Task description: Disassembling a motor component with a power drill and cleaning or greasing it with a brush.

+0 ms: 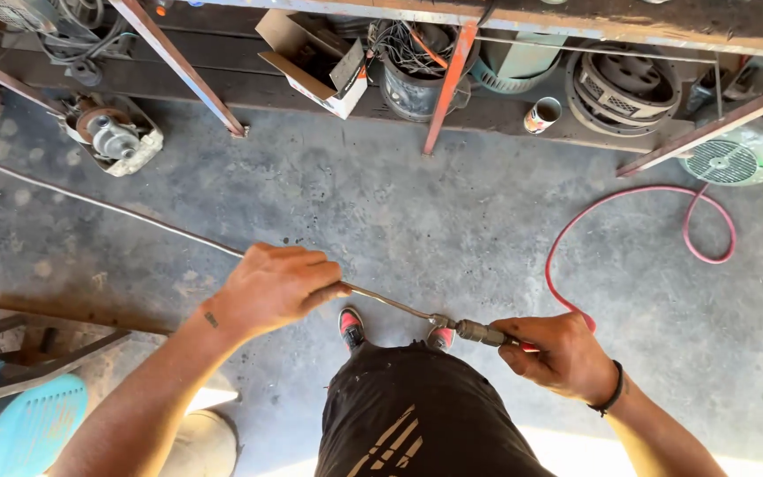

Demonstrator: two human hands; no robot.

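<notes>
My left hand [274, 284] grips a long thin metal pipe [99, 203] that runs from the far left across the floor up to my hands. At its near end the pipe bends and joins a metal fitting [479, 333]. My right hand [558, 353] holds that fitting where a red hose [638, 192] connects. The hose loops away over the concrete floor to the right. My two shoes [352, 327] show below the pipe, above my dark shorts.
A low rack with red-brown steel legs [448, 84] holds an open cardboard box [315, 62], motor parts [622, 84], a can [541, 115] and a wire-filled drum [412, 71]. A motor part [115, 135] lies at left, a fan cover [724, 160] at right, a blue fan [24, 428] near left.
</notes>
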